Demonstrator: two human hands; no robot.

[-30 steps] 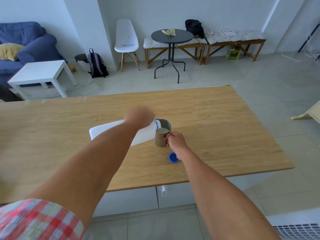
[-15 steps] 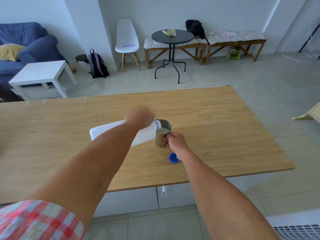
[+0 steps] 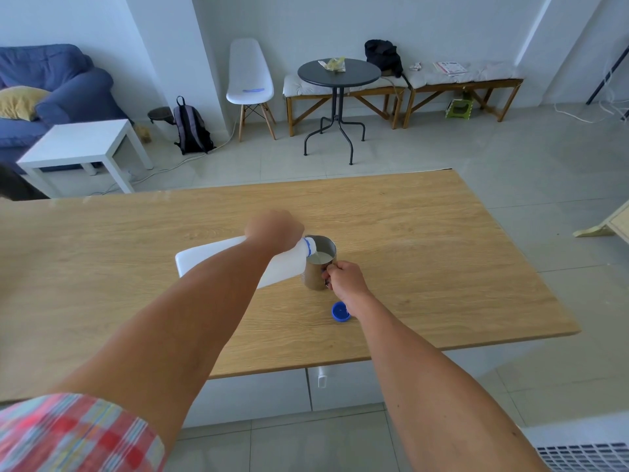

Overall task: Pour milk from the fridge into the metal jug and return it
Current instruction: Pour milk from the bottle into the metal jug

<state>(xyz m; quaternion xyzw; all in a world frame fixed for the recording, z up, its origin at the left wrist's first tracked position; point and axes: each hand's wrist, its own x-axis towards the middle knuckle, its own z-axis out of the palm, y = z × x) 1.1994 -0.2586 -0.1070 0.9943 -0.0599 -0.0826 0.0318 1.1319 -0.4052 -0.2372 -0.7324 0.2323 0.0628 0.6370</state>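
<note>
A person pours milk at a wooden table (image 3: 442,253), seen from a head-worn camera looking down along both bare forearms. The left hand (image 3: 274,229) is wrapped around the upper part of a white plastic milk bottle (image 3: 218,257), which is tipped nearly onto its side, base raised to the left and its blue-ringed neck (image 3: 309,247) lowered over the rim of the metal jug (image 3: 318,267). The fingers are curled out of sight under the bottle, so only the closed grasp is clear. The jug stands upright on the table, near its middle, with a pool of white milk (image 3: 322,257) visible inside. The right hand (image 3: 345,279) is closed on the jug's handle at the jug's near right side, thumb and fingers pinched around it. A blue bottle cap (image 3: 340,311) lies open side up on the table just in front of the jug, beside the right wrist. A red, white and blue checked sleeve (image 3: 75,434) covers the upper left arm, nearer the camera than the jug. Beyond the jug, past the table's far edge, stand a round dark café table (image 3: 338,72), a white chair (image 3: 250,76) and a dark backpack (image 3: 191,127).
</note>
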